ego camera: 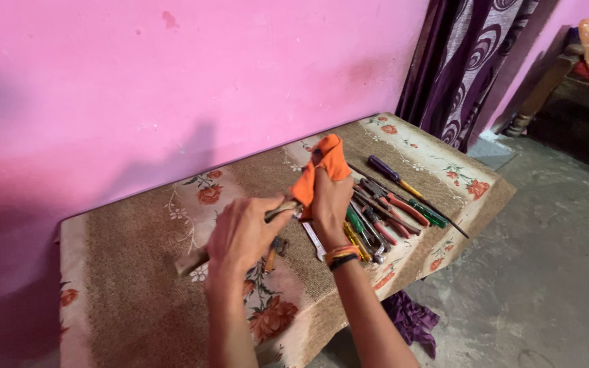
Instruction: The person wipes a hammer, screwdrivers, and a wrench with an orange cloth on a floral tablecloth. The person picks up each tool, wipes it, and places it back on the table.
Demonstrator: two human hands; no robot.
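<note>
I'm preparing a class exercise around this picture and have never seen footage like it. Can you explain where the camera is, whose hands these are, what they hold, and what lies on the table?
There is one picture, taken by a camera worn on a person's head, looking down at their own bare hands. The left hand grips a long tool with a wooden handle. The right hand presses an orange cloth around the tool's other end. Below is a table with a floral cover, against a pink wall. On it lie screwdrivers and pliers. A purple cloth lies on the floor.

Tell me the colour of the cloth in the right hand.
Orange cloth, bunched in the right hand; head view.
</note>
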